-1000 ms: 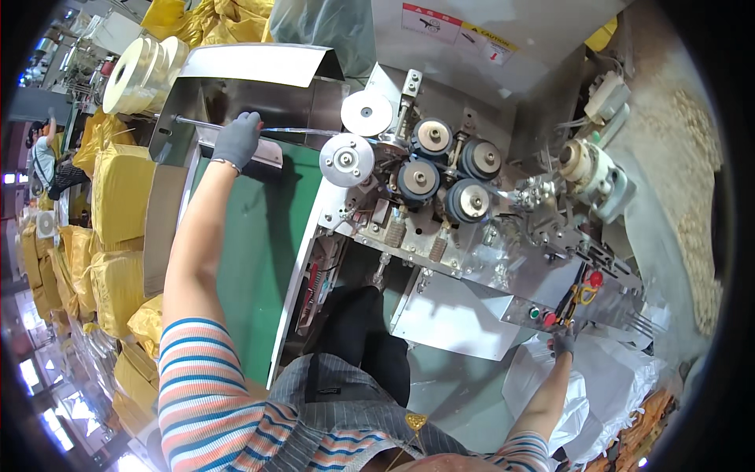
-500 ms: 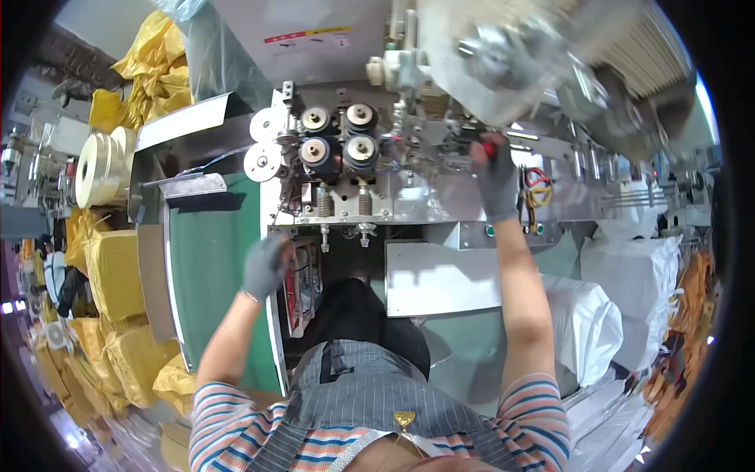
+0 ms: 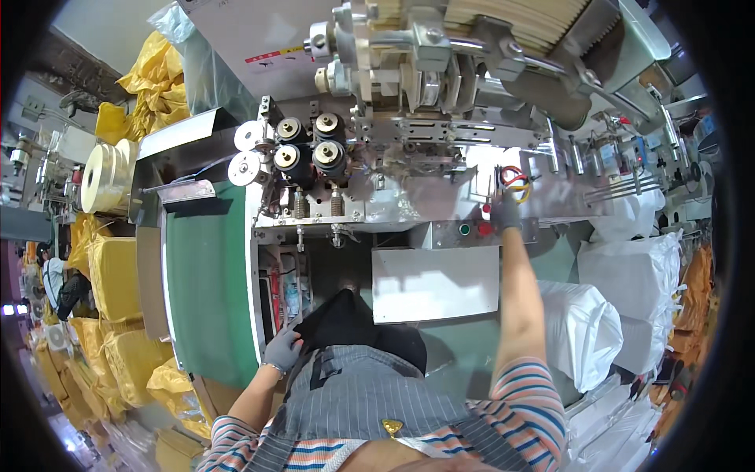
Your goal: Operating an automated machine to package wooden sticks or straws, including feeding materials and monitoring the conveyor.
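My right hand (image 3: pixel 507 211), in a grey fingerless glove, reaches to the front edge of the machine (image 3: pixel 429 204). It lies over a bundle of red and yellow wires (image 3: pixel 515 178), just right of red buttons (image 3: pixel 485 228). Its fingers are blurred and partly hidden, so a grip cannot be made out. Close to my thigh is my left hand (image 3: pixel 283 348), gloved the same way, its bare fingertips loosely apart and holding nothing. Four dark rollers with pale caps (image 3: pixel 328 156) stand on the machine's left part.
Left of the machine runs a green conveyor belt (image 3: pixel 208 283). Below the machine's front edge sits a white panel (image 3: pixel 435 283). White wrapped bundles (image 3: pixel 582 330) stand at right, yellow wrapped packages (image 3: pixel 118 275) at left. A metal shaft assembly (image 3: pixel 448 47) overhangs the machine's far side.
My right hand has come from a red knob farther back to the wires near the front edge. My left hand has drawn back toward my lap. The shaft assembly, blurred before, appears lower and sharp.
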Demonstrator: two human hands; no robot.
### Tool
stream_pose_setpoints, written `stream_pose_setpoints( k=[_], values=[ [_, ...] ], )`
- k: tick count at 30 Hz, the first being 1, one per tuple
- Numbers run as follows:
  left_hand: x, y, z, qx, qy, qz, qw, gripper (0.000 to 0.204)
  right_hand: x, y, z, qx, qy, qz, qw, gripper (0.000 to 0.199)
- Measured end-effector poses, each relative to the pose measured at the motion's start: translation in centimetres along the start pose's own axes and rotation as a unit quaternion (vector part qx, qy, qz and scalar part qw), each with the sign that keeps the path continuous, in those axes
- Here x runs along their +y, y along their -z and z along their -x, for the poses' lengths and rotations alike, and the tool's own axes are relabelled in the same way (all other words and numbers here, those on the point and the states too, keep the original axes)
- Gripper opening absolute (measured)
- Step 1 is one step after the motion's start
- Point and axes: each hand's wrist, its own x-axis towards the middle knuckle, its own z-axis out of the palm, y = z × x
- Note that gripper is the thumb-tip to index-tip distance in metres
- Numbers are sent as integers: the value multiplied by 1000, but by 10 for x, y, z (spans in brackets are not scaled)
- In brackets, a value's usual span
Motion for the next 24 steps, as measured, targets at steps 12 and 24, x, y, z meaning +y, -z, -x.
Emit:
stream_pose_setpoints(
  k=[12,24],
  values=[
    [-12,14,30,33,83,-5,996,20,118,195,-231,45,-91,-216,971,35],
    [4,66,-21,39,-23,-74,996,23,41,140,-146,358,-134,-594,708,43]
  ],
)
